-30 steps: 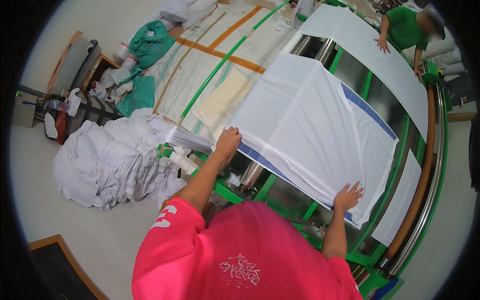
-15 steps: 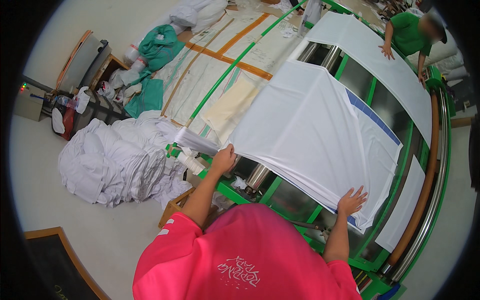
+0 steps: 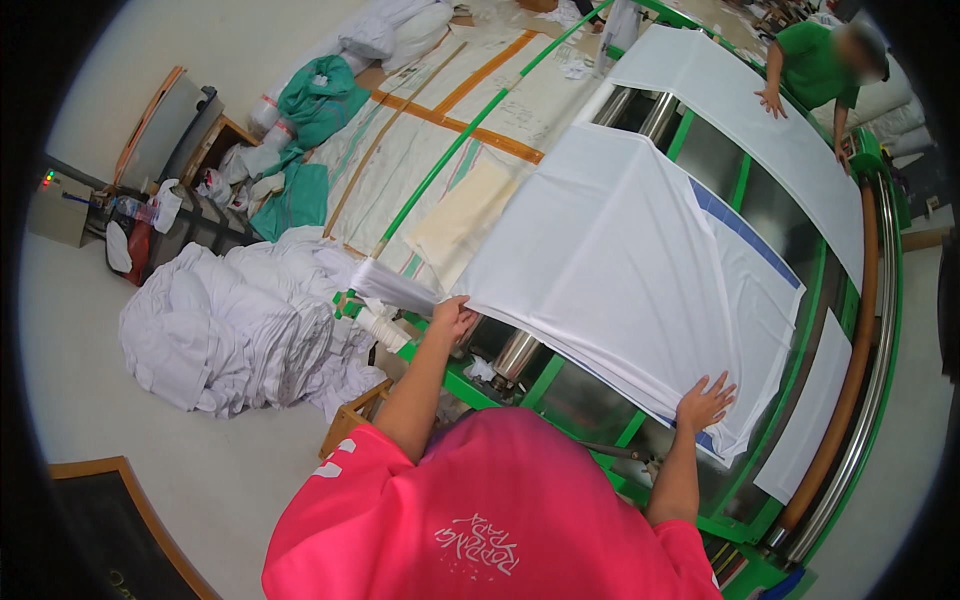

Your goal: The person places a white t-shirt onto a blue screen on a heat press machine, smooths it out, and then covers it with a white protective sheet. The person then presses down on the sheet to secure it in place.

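Observation:
White fabric lies over a sheet with a blue printed border on the green-framed roller machine. With my left hand I pinch the fabric's near left corner, fingers closed at its edge. My right hand rests flat on the fabric near its right end, fingers spread, beside several wrinkles. Folds run slantwise from there up the cloth. At the machine's far side a person in green has one hand on another white length and the other near the rollers.
A large heap of white cloth lies on the floor at left. A green pole slants across the pale sheeting. Along the right run a brown roller and a shiny metal roller. A wooden box stands near my left arm.
My left hand has shifted slightly to the right and its grip on the fabric corner has turned a little. My right hand stays in place. The co-worker has barely moved.

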Demonstrator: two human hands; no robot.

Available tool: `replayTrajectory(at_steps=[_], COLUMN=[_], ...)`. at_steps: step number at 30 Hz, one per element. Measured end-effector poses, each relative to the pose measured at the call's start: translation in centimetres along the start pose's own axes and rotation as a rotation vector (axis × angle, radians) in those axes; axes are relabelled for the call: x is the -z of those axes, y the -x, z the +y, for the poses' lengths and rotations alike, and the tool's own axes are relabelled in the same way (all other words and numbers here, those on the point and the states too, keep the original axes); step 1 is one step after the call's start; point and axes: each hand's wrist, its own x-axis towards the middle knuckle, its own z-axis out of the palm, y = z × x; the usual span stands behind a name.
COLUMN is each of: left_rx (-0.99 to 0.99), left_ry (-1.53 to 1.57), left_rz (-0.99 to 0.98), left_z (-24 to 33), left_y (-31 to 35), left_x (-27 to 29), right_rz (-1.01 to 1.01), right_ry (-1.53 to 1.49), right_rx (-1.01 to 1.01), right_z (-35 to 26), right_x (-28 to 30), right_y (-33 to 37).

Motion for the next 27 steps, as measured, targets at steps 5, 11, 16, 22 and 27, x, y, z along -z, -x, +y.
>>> replayTrajectory(at_steps=[5,11,16,22,27], left_rx=[0.017,0.118,0.158,-0.09,-0.967], left_ry=[-0.05,-0.076,-0.137,-0.504,-1.229], left_rz=[-0.072,-0.232,-0.351,-0.126,-0.005], left_z=[-1.4,-2.8,-3.0,-2.8,-8.1], left_y=[3.8,4.5,7.6,6.3,14.2], left_x=[-2.3,-2.1,-4.7,-1.7,-9.2], right_rz=[0.015,0.006,-0.001,-0.057,-0.037], right_ry=[0.042,-0.02,-0.03,-0.101,-0.122], right_rx=[-0.013,0.022,0.003,0.024,0.014], right_z=[1.3,0.0,1.8,0.7,2.4], right_x=[-0.3,0.1,-0.2,-0.2,-0.3], right_y=[-0.3,0.0,-0.2,-0.7,-1.0])
